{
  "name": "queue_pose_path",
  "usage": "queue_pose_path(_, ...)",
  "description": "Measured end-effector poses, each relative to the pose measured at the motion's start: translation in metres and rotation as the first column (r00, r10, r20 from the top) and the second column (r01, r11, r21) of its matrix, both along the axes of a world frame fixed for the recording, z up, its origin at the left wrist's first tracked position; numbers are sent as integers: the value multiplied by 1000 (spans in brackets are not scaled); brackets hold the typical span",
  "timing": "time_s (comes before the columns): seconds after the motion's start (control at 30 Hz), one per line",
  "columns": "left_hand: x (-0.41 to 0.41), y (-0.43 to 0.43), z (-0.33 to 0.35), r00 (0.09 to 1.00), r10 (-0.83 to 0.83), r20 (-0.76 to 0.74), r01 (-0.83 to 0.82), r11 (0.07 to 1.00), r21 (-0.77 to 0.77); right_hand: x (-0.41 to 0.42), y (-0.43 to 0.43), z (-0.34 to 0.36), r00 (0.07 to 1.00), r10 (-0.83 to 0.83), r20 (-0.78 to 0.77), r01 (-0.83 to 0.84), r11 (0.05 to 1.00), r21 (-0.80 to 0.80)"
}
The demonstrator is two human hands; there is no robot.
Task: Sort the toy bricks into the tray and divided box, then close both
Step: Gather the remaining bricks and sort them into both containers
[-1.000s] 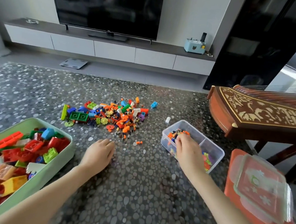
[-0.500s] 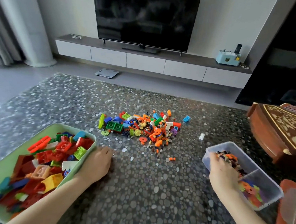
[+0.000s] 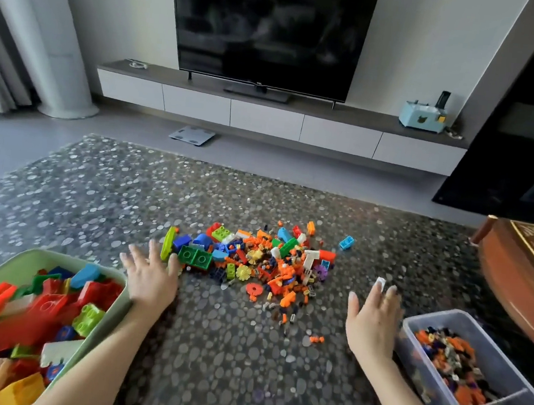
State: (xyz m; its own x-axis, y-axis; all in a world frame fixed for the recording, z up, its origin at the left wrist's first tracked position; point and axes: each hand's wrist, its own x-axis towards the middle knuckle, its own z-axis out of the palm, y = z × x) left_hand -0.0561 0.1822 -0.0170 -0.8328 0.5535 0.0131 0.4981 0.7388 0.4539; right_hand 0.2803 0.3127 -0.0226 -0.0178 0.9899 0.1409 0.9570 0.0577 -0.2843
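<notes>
We face the brick pile (image 3: pixel 253 260) empty-handed.
Our left hand (image 3: pixel 151 276) and right hand (image 3: pixel 371 320) hover with fingers spread apart, holding nothing, probably to gather more. The pile lies on the rug (image 3: pixel 227 361) at 12 o'clock, nearest the left hand. For easy dropping, the tray (image 3: pixel 74 262) sits at 8 o'clock and the divided box (image 3: pixel 437 313) at 4.

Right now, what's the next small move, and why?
Probably the left hand takes the big green brick nearest it, for the tray, which holds the large bricks. That hand is open, and the pile is unsorted.
</notes>
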Motion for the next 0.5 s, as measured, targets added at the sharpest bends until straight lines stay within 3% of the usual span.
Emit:
queue_pose_path(0.07,-15,15,-2,994,106,11,-105,993,-47,-4,24,-6,996,-92,-23,93,994,50)
queue_pose_path(0.23,-40,46,-10,984,178,2,-175,970,-166,-12,80,-5,962,-274,-14,271,957,-100)
queue_pose_path(0.37,-43,76,-8,994,-102,-27,99,991,-90,-29,118,-7,986,-163,-28,160,984,-78)
queue_pose_path(0.5,-36,117,-7,916,-402,9,402,914,-53,-55,146,-3,974,149,-169,-149,989,11)
